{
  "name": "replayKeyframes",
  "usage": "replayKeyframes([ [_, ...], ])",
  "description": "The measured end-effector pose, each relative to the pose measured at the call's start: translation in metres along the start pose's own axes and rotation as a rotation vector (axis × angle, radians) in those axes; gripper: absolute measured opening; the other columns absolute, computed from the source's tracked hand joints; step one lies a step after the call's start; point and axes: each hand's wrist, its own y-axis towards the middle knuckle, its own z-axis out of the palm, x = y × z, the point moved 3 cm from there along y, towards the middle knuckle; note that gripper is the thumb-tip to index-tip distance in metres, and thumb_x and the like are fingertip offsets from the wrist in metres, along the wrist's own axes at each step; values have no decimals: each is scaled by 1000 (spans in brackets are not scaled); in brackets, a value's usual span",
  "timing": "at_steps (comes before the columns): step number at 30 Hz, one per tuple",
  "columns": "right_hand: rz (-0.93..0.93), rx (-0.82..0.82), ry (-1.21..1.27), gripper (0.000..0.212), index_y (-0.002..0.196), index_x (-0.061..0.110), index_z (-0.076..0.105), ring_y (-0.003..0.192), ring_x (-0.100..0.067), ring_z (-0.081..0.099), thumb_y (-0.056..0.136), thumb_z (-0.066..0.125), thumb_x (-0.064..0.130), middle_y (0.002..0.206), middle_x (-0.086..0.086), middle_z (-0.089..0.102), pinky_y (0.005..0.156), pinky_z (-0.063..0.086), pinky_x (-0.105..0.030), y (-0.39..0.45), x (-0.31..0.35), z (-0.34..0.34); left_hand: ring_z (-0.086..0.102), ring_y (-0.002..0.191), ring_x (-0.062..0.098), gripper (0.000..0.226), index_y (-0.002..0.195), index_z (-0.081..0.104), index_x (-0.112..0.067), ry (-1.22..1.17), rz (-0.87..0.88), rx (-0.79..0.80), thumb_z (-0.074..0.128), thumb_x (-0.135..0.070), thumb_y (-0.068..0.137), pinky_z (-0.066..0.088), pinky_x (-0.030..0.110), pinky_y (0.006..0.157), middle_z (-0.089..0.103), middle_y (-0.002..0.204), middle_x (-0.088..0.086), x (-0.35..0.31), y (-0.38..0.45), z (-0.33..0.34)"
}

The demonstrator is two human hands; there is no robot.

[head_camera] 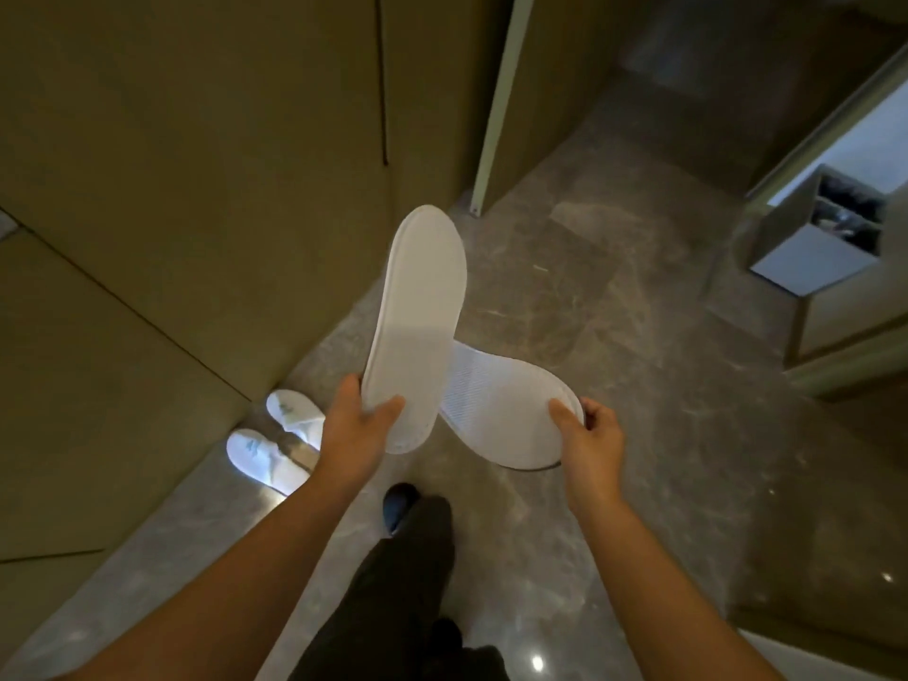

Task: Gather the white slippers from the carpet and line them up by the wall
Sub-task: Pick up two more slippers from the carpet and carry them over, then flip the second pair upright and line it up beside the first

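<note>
My left hand [354,425] grips the heel end of a white slipper [417,307], held sole-up and pointing away from me. My right hand [587,430] grips a second white slipper [501,410], also sole-up, its ribbed sole facing me and its far end tucked behind the first slipper. Both are held in the air above the marble floor. Two more white slippers [290,410] [260,457] lie side by side on the floor against the olive wall [196,189] at the lower left, partly hidden by my left forearm.
Grey marble floor [614,312] stretches ahead and to the right. A door frame post [496,115] stands ahead. A cabinet with an open compartment [825,238] sits at the right. My dark trouser leg and shoe [400,506] are below my hands.
</note>
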Motion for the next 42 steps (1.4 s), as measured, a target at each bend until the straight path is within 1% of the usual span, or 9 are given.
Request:
replayKeyframes([
  [7, 16, 125, -127, 19, 93, -3, 53, 79, -22, 50, 79, 61, 5, 89, -12, 54, 56, 40, -19, 125, 3, 90, 49, 77, 23, 21, 92, 43, -10, 30, -132, -137, 60, -17, 80, 38, 29, 59, 52, 83, 4, 18, 127, 16],
  [13, 86, 249, -212, 20, 96, -5, 54, 81, -19, 52, 79, 61, 3, 91, -12, 54, 48, 40, 0, 202, -22, 153, 51, 85, 29, 24, 93, 42, -13, -1, -267, -174, 60, -21, 80, 43, 38, 72, 53, 91, 11, 47, 207, 41],
  [17, 204, 356, -219, 12, 91, 1, 58, 85, -22, 58, 79, 60, 2, 95, -16, 60, 71, 52, -26, 253, -66, 197, 49, 91, 24, 34, 108, 41, -9, -29, -335, -193, 58, -23, 82, 42, 34, 69, 50, 100, 7, 90, 261, 63],
  [20, 315, 325, -162, 9, 83, 4, 58, 94, -31, 58, 80, 57, -3, 95, -19, 61, 89, 47, -46, 295, -112, 231, 50, 88, 24, 32, 106, 43, -10, -54, -370, -230, 59, -21, 81, 43, 36, 68, 50, 95, 7, 135, 302, 86],
  [23, 357, 310, -111, 13, 79, 8, 60, 89, -28, 60, 80, 55, -4, 85, -11, 62, 87, 48, -44, 343, -168, 261, 51, 84, 25, 27, 98, 46, -11, -101, -380, -292, 63, -16, 77, 45, 38, 68, 52, 91, 11, 188, 344, 116],
  [29, 461, 285, -68, 27, 104, -1, 52, 100, -28, 57, 77, 55, -6, 104, -17, 59, 80, 50, -36, 427, -291, 318, 53, 82, 23, 25, 96, 48, -14, -123, -359, -338, 64, -17, 76, 43, 33, 63, 54, 90, 6, 305, 422, 177],
  [33, 437, 337, -41, 14, 80, 8, 53, 96, -27, 56, 79, 52, -6, 90, -10, 59, 64, 47, -26, 477, -357, 360, 54, 69, 19, 25, 96, 50, -14, -107, -294, -343, 64, -17, 76, 41, 27, 52, 55, 87, 8, 379, 477, 203],
  [38, 299, 355, -28, 31, 108, -8, 53, 110, -37, 55, 77, 54, -6, 117, -27, 57, 80, 50, -35, 536, -403, 411, 54, 78, 27, 24, 92, 47, -18, -165, -241, -340, 64, -13, 76, 44, 36, 67, 56, 88, 9, 440, 534, 217],
  [42, 226, 419, -100, 40, 118, -5, 47, 116, -35, 52, 79, 57, -1, 123, -25, 55, 88, 45, -35, 560, -422, 435, 51, 65, 13, 23, 89, 47, -19, -166, -195, -352, 64, -13, 75, 41, 29, 55, 53, 73, -3, 447, 551, 212],
])
